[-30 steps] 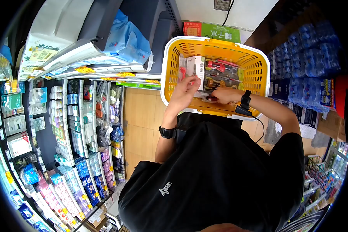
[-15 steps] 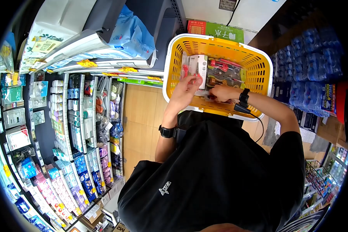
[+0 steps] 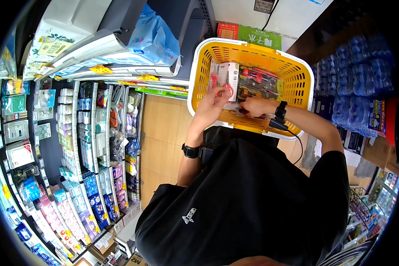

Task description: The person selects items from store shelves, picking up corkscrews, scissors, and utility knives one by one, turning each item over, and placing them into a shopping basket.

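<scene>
Both of my hands reach into a yellow basket [image 3: 292, 62] with a white rim. My left hand [image 3: 212, 106] is closed, its fingertips at the red loop handles of a pair of scissors [image 3: 230, 90] on a white card. My right hand [image 3: 255, 107] reaches in beside it with curled fingers, over the near part of the basket's contents. What its fingertips grip is hidden. Past it lie carded tools with red handles [image 3: 252, 75] and one with a brownish handle [image 3: 248, 93]. Black bands circle both wrists.
Shelves of packaged goods [image 3: 88, 186] line the left side. A blue bag [image 3: 153, 40] sits on the shelf beside the basket. Shrink-wrapped bottles [image 3: 357, 75] are stacked on the right. A green carton [image 3: 261, 37] stands behind the basket, and a cable [image 3: 300, 148] hangs from my right wrist.
My hands stay almost where they were in the basket, with the right fingers shifting slightly. The whole view has moved a little.
</scene>
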Tool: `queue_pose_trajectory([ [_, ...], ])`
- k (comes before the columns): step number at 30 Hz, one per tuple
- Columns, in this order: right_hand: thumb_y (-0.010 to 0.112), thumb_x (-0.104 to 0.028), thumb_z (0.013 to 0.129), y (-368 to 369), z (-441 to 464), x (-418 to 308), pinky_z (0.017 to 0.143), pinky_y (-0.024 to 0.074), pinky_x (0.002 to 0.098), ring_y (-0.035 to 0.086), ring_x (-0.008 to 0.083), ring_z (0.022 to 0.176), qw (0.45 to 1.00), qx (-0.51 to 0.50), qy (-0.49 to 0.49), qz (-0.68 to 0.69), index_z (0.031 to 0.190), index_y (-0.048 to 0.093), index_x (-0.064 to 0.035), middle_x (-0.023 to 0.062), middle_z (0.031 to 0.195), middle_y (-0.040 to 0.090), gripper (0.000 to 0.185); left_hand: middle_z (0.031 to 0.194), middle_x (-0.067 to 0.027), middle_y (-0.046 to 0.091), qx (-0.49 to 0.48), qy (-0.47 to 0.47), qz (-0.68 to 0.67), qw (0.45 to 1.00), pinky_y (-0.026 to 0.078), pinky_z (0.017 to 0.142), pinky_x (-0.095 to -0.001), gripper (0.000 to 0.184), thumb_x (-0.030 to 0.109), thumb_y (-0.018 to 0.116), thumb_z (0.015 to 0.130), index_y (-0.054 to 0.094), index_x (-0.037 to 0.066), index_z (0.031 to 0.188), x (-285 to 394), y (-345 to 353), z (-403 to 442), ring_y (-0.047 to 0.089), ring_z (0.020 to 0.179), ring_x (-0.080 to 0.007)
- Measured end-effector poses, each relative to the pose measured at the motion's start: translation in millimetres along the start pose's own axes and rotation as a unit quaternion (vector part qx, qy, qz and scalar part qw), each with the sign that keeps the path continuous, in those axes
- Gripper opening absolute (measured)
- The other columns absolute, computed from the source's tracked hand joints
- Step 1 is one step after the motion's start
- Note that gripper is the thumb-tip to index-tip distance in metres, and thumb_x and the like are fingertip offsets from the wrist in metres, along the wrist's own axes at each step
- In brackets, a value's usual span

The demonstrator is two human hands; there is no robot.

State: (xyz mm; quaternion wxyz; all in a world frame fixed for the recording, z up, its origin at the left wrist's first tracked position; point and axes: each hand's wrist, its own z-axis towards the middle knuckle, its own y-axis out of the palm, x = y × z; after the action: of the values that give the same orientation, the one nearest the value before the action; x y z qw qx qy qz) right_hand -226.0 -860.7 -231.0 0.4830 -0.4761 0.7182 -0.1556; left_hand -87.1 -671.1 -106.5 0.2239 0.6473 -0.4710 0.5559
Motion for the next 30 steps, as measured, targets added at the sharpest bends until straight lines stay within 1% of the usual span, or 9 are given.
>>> queue_pose_trajectory([
  [4,0.066,-0.029,0.088,-14.2,-5.6,-10.4,0.075,0.0520,0.0512,0.064,0.0440,0.081,0.999,0.002,-0.036,0.020,0.110,0.062,-0.0011,0.0244,0.087,0.067,0.036,0.102,-0.0095,0.069,-0.001,0.003,-0.003,1.000,0.048,0.086,-0.0269,0.037,0.030,0.061,0.100,0.063,-0.002,0.120,-3.8,0.0,0.9,0.064,0.097,-0.0158],
  [7,0.067,-0.019,0.086,-23.5,-7.3,-20.5,0.084,0.0509,0.0485,0.063,0.0432,0.095,0.999,-0.014,-0.027,0.035,0.121,0.060,-0.0011,0.0246,0.101,0.066,0.040,0.102,-0.0092,0.069,-0.002,0.006,0.001,1.000,0.048,0.086,-0.0266,0.037,0.030,0.061,0.100,0.063,-0.001,0.120,-3.0,0.3,0.7,0.063,0.096,-0.0151],
  [9,0.067,-0.016,0.086,-16.1,0.8,-11.5,0.088,0.0495,0.0471,0.060,0.0410,0.102,0.986,0.006,-0.161,0.044,0.127,0.057,-0.0049,0.0223,0.107,0.062,0.044,0.101,-0.0087,0.068,0.005,0.012,0.015,1.000,0.048,0.085,-0.0263,0.037,0.030,0.061,0.100,0.063,-0.001,0.120,-1.9,1.1,0.0,0.062,0.095,-0.0147],
  [15,0.069,-0.014,0.083,-11.1,19.3,3.6,0.089,0.0487,0.0465,0.057,0.0378,0.108,0.971,0.010,-0.240,-0.001,0.121,0.060,-0.0059,0.0170,0.110,0.058,0.040,0.101,-0.0082,0.068,0.001,-0.001,0.000,1.000,0.048,0.085,-0.0255,0.036,0.029,0.061,0.100,0.063,-0.001,0.120,-2.8,0.5,0.2,0.062,0.095,-0.0138],
  [16,0.069,-0.014,0.083,-13.3,19.1,2.5,0.089,0.0487,0.0465,0.057,0.0378,0.108,0.971,0.010,-0.241,-0.001,0.121,0.060,-0.0059,0.0170,0.110,0.058,0.040,0.101,-0.0082,0.068,0.002,-0.001,0.000,1.000,0.048,0.085,-0.0255,0.036,0.029,0.061,0.100,0.063,-0.001,0.120,-4.6,0.7,0.5,0.062,0.095,-0.0138],
  [18,0.069,-0.013,0.082,-19.8,18.9,-1.1,0.088,0.0489,0.0465,0.059,0.0367,0.106,0.970,-0.010,-0.240,-0.016,0.116,0.062,-0.0056,0.0153,0.108,0.061,0.036,0.105,-0.0171,0.069,0.006,0.022,0.000,1.000,0.051,0.084,-0.0326,0.042,0.035,0.061,0.099,0.062,-0.001,0.119,-6.1,0.9,0.8,0.068,0.095,-0.0247],
  [19,0.069,-0.013,0.082,-20.2,19.2,-2.6,0.088,0.0489,0.0465,0.059,0.0367,0.106,0.970,-0.010,-0.241,-0.015,0.116,0.062,-0.0056,0.0153,0.108,0.061,0.036,0.105,-0.0171,0.069,0.007,0.021,0.000,1.000,0.051,0.084,-0.0326,0.042,0.035,0.061,0.099,0.062,-0.001,0.119,-5.5,1.1,0.1,0.068,0.095,-0.0247],
  [21,0.071,-0.013,0.081,-21.8,19.3,-5.1,0.086,0.0498,0.0467,0.061,0.0376,0.101,0.982,-0.047,-0.183,-0.024,0.109,0.062,-0.0053,0.0157,0.104,0.064,0.031,0.100,-0.0075,0.068,0.006,0.003,-0.007,1.000,0.048,0.085,-0.0253,0.035,0.028,0.061,0.100,0.063,-0.001,0.120,-3.1,1.2,-1.2,0.062,0.094,-0.0130],
  [30,0.069,-0.013,0.081,-35.5,15.8,-18.6,0.080,0.0511,0.0463,0.065,0.0370,0.096,0.983,-0.126,-0.120,-0.054,0.107,0.061,-0.0045,0.0167,0.099,0.067,0.028,0.099,-0.0071,0.067,0.011,-0.003,-0.004,1.000,0.047,0.084,-0.0247,0.035,0.028,0.061,0.100,0.064,-0.001,0.120,2.8,2.8,-4.2,0.061,0.092,-0.0126],
])
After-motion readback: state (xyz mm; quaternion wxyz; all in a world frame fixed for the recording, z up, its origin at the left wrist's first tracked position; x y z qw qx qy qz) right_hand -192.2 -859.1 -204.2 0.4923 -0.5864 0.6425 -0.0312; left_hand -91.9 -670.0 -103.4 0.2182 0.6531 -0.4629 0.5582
